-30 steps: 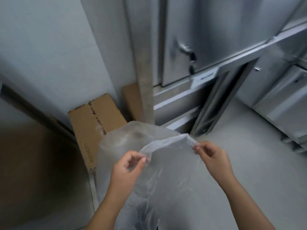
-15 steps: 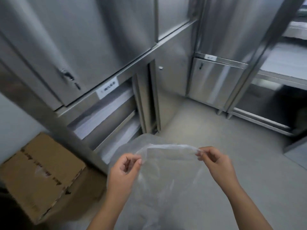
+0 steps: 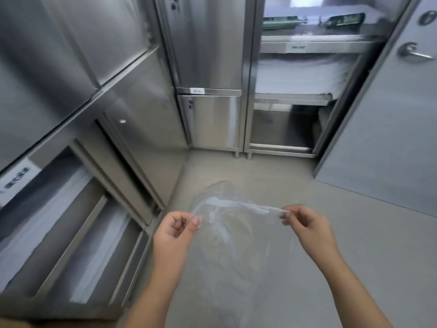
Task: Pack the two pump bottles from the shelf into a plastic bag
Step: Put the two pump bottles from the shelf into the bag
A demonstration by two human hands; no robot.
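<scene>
I hold a clear plastic bag (image 3: 233,242) in front of me above the floor. My left hand (image 3: 176,229) pinches the left end of its top edge and my right hand (image 3: 305,224) pinches the right end, so the rim is stretched between them and the bag hangs down. On an upper shelf (image 3: 314,42) of the open steel rack at the far right lie two dark green bottles, one (image 3: 281,22) left of the other (image 3: 344,20); blur hides their pumps.
Steel cabinets (image 3: 208,67) with shut doors line the left wall and the far corner. White stacked sheets (image 3: 298,76) fill the rack's middle shelf. A grey door (image 3: 390,114) with a lever handle stands at the right. Grey floor (image 3: 295,181) lies ahead.
The view has swung right: the cardboard box at the left is gone and the open rack and grey door have come into sight. Both hands still hold the bag's rim.
</scene>
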